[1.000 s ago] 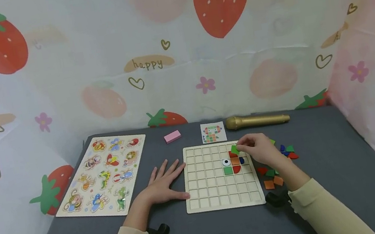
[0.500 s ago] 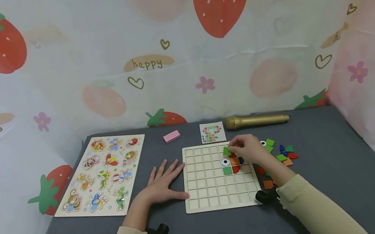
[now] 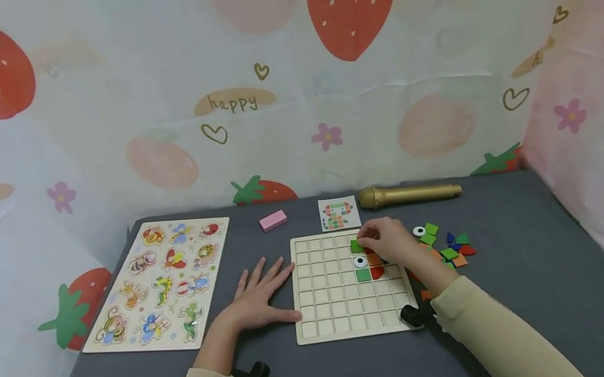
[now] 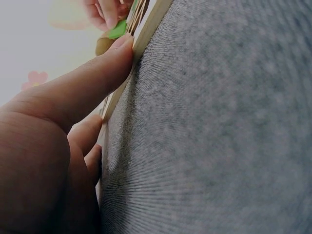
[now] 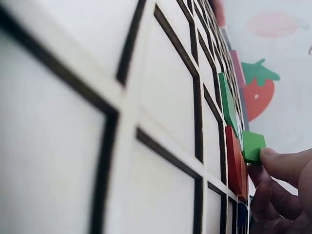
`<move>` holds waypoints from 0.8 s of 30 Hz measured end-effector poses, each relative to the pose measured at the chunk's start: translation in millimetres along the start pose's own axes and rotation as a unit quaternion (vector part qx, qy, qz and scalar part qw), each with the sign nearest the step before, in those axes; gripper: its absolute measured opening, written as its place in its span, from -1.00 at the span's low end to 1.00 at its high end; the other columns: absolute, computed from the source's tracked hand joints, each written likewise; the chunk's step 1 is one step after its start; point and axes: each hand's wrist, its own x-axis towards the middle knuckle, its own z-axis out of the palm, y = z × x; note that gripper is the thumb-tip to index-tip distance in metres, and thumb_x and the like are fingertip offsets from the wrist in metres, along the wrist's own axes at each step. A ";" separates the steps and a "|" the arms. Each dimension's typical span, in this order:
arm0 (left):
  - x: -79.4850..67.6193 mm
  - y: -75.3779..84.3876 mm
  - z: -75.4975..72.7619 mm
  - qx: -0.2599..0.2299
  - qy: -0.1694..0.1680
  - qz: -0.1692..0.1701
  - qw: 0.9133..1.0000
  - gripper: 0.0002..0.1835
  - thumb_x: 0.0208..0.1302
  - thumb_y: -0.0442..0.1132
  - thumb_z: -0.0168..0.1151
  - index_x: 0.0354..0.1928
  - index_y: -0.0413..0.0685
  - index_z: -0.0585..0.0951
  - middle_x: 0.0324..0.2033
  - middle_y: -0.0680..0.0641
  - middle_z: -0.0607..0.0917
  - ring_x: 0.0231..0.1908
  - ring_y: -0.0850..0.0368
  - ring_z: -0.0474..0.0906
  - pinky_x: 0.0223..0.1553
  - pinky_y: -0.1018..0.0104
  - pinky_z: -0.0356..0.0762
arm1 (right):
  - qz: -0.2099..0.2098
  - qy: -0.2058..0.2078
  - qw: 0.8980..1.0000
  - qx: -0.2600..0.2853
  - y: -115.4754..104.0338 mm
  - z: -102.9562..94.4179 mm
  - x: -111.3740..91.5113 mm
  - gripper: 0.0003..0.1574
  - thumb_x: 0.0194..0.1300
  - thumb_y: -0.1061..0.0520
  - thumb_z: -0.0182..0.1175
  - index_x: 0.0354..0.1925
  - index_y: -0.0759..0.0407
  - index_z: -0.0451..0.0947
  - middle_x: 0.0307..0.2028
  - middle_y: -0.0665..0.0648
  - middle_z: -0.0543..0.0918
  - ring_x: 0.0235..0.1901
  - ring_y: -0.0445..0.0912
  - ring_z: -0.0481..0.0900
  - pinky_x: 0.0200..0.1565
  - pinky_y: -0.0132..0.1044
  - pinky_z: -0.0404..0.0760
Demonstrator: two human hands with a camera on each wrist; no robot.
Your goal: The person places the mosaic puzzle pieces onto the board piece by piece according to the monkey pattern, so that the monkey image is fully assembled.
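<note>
A pale wooden grid board point(image 3: 332, 302) lies on the table. My right hand point(image 3: 390, 242) pinches a light green square tile point(image 5: 253, 146) between thumb and fingers, over a cell of the board's far row. Just below in the head view sit an eye tile point(image 3: 360, 262), a green tile point(image 3: 363, 275), an orange tile point(image 3: 374, 260) and a red rounded tile point(image 3: 377, 273). With fingers spread, my left hand point(image 3: 258, 304) rests at the board's left edge, its thumb and fingertips touching the rim. The right hand hides part of the far right cells.
Loose coloured tiles point(image 3: 449, 253) lie right of the board, partly behind the right arm. Behind it are a pattern card point(image 3: 338, 214), a pink block point(image 3: 273, 220) and a gold microphone-shaped object point(image 3: 409, 194). An insect puzzle board point(image 3: 159, 283) lies at left.
My right hand has moved left with the green tile, from the right part of the far row to the cell above the eye tile. The left hand stays at the board's edge.
</note>
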 end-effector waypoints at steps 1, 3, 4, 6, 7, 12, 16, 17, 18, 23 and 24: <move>0.1 0.5 -0.2 0.000 -0.001 0.000 1.000 0.12 0.04 0.46 0.35 0.60 0.43 0.05 0.62 0.10 -0.06 0.60 -0.11 -0.45 0.51 -0.26 -0.53 | 0.000 0.000 1.000 -0.006 -0.6 0.0 -0.4 -0.88 0.41 0.04 0.30 -0.18 0.01 0.73 -0.26 0.01 0.73 -0.34 -0.12 0.61 -0.32 -0.24 0.58; 0.6 1.5 -0.7 0.001 -0.001 0.000 1.000 0.12 0.05 0.46 0.35 0.60 0.43 0.05 0.62 0.10 -0.06 0.60 -0.11 -0.45 0.51 -0.26 -0.53 | 0.001 0.001 1.000 -0.018 -2.2 -0.3 -1.7 -0.89 0.41 0.04 0.30 -0.19 0.00 0.74 -0.26 0.00 0.73 -0.33 -0.12 0.61 -0.35 -0.24 0.57; 0.8 1.9 -1.1 0.001 0.000 0.001 1.000 0.12 0.04 0.46 0.35 0.60 0.42 0.05 0.62 0.09 -0.06 0.60 -0.11 -0.44 0.51 -0.26 -0.52 | -0.001 0.002 1.000 -0.025 -3.1 -0.5 -2.5 -0.88 0.40 0.04 0.30 -0.19 0.00 0.74 -0.26 0.00 0.73 -0.33 -0.12 0.62 -0.36 -0.25 0.57; 1.3 2.8 -1.9 0.001 0.001 0.001 1.000 0.12 0.04 0.46 0.35 0.60 0.42 0.05 0.62 0.09 -0.05 0.60 -0.11 -0.44 0.51 -0.26 -0.53 | -0.005 0.003 0.999 -0.035 -5.0 -0.9 -3.9 -0.88 0.40 0.05 0.31 -0.19 0.01 0.75 -0.27 0.00 0.73 -0.33 -0.12 0.62 -0.37 -0.25 0.57; 1.4 3.1 -2.2 0.001 0.001 0.001 1.000 0.12 0.04 0.46 0.35 0.60 0.42 0.05 0.62 0.10 -0.05 0.60 -0.11 -0.44 0.51 -0.26 -0.53 | -0.005 0.005 0.999 -0.039 -6.1 -1.0 -4.3 -0.88 0.39 0.04 0.31 -0.19 0.00 0.76 -0.27 0.00 0.74 -0.33 -0.12 0.62 -0.37 -0.25 0.57; 1.8 2.3 -1.4 0.006 0.002 0.000 1.000 0.12 0.04 0.47 0.34 0.60 0.43 0.05 0.62 0.10 -0.05 0.61 -0.10 -0.45 0.51 -0.24 -0.53 | -0.008 -0.003 0.999 -0.047 -8.4 -1.2 -6.5 -0.87 0.39 0.07 0.31 -0.15 0.02 0.75 -0.21 0.04 0.72 -0.32 -0.11 0.62 -0.37 -0.24 0.57; 1.4 0.0 0.6 0.006 -0.002 -0.002 1.000 0.12 0.05 0.47 0.34 0.60 0.42 0.05 0.62 0.09 -0.05 0.61 -0.10 -0.44 0.51 -0.25 -0.53 | -0.011 -0.004 0.999 -0.046 -6.6 -2.1 -10.2 -0.84 0.41 0.07 0.30 -0.11 0.05 0.74 -0.16 0.08 0.70 -0.30 -0.10 0.60 -0.38 -0.25 0.56; 1.0 -0.2 0.9 0.005 -0.004 -0.004 1.000 0.12 0.05 0.47 0.34 0.60 0.43 0.04 0.62 0.10 -0.05 0.61 -0.10 -0.45 0.51 -0.25 -0.53 | -0.012 0.000 0.999 -0.044 -5.8 -2.6 -11.5 -0.83 0.41 0.06 0.29 -0.10 0.06 0.74 -0.15 0.09 0.70 -0.30 -0.10 0.60 -0.38 -0.26 0.56; 0.5 -0.1 1.0 0.004 -0.005 -0.005 1.000 0.12 0.04 0.47 0.34 0.60 0.43 0.04 0.62 0.10 -0.06 0.61 -0.09 -0.45 0.51 -0.24 -0.53 | -0.013 0.004 0.999 -0.041 -5.5 -3.6 -13.1 -0.82 0.41 0.05 0.29 -0.09 0.06 0.74 -0.14 0.09 0.70 -0.31 -0.10 0.60 -0.38 -0.27 0.57; -1.1 1.2 0.2 -0.001 -0.003 -0.007 1.000 0.12 0.04 0.46 0.34 0.60 0.43 0.05 0.62 0.10 -0.05 0.61 -0.08 -0.45 0.51 -0.23 -0.54 | -0.023 0.029 0.999 -0.020 -4.3 -14.2 -22.2 -0.78 0.41 0.07 0.28 -0.07 0.13 0.74 -0.16 0.13 0.73 -0.38 -0.09 0.58 -0.42 -0.26 0.57; -1.2 1.0 0.0 -0.001 -0.002 -0.007 1.000 0.12 0.04 0.46 0.34 0.60 0.43 0.06 0.62 0.10 -0.05 0.61 -0.08 -0.44 0.51 -0.23 -0.53 | -0.024 0.033 0.999 -0.019 -4.4 -17.0 -24.2 -0.78 0.41 0.08 0.28 -0.07 0.15 0.74 -0.17 0.13 0.73 -0.39 -0.08 0.56 -0.42 -0.25 0.55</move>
